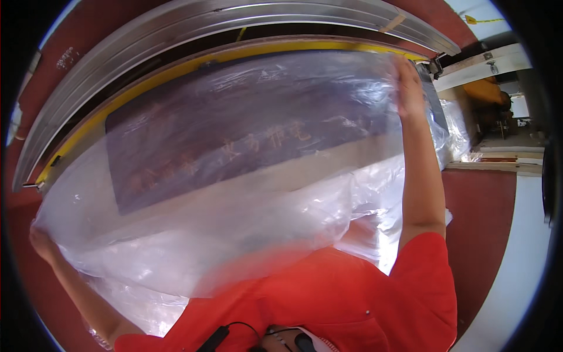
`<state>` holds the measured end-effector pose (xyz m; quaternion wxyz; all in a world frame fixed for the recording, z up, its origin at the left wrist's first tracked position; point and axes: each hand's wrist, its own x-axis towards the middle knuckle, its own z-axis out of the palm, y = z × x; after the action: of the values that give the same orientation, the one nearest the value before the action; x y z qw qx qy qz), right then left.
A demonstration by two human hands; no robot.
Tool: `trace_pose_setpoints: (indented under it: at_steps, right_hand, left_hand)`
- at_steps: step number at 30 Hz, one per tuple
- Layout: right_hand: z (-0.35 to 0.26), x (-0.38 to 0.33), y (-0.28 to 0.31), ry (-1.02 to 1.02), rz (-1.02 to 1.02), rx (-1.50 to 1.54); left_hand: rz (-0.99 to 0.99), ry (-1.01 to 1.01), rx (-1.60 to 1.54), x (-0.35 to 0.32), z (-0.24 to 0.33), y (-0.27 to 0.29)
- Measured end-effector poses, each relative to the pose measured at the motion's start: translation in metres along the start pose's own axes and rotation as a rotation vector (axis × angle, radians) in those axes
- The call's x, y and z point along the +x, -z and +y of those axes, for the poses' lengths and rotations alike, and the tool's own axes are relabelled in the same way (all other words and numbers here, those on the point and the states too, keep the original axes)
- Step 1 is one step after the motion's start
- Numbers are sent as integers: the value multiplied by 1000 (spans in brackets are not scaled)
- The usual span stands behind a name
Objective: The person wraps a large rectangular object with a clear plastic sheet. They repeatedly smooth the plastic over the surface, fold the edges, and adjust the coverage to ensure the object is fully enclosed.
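Note:
A large sheet of clear plastic film (246, 234) is stretched between my two hands, wrinkled and partly blurred. My left hand (42, 243) is low at the far left, closed on the film's edge. At the upper right my right hand (409, 88) reaches out with the arm extended; its fingers are blurred but appear closed on the film. Through the film shows a dark panel (234, 135) with a row of orange characters, set on a pale surface. The near part of the film hangs against my red shirt.
A yellow strip (258, 50) borders the far edge of the surface. Beyond it curves a long ribbed metal rail (281, 13). More crumpled clear plastic (456, 126) lies right of my right arm, near an opening into another area. Dark red surface (481, 217) is at the right.

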<state>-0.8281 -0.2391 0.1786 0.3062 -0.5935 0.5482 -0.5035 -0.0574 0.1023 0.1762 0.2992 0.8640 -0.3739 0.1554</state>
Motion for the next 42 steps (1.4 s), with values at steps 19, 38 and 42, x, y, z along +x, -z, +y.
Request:
trace_pose_setpoints:
  at_steps: [19, 38, 42]
  right_hand:
    - [95, 94, 14, -148, 315, -659]
    - [26, 57, -7, -97, -294, -361]
    - [-22, -2, -59, -201, -382, -182]
  left_hand:
    - [-11, 418, -54, 84, -5, -212]
    - [-268, 352, -463, 126, -45, -133]
    - [-122, 19, 538, 105, -70, -60]
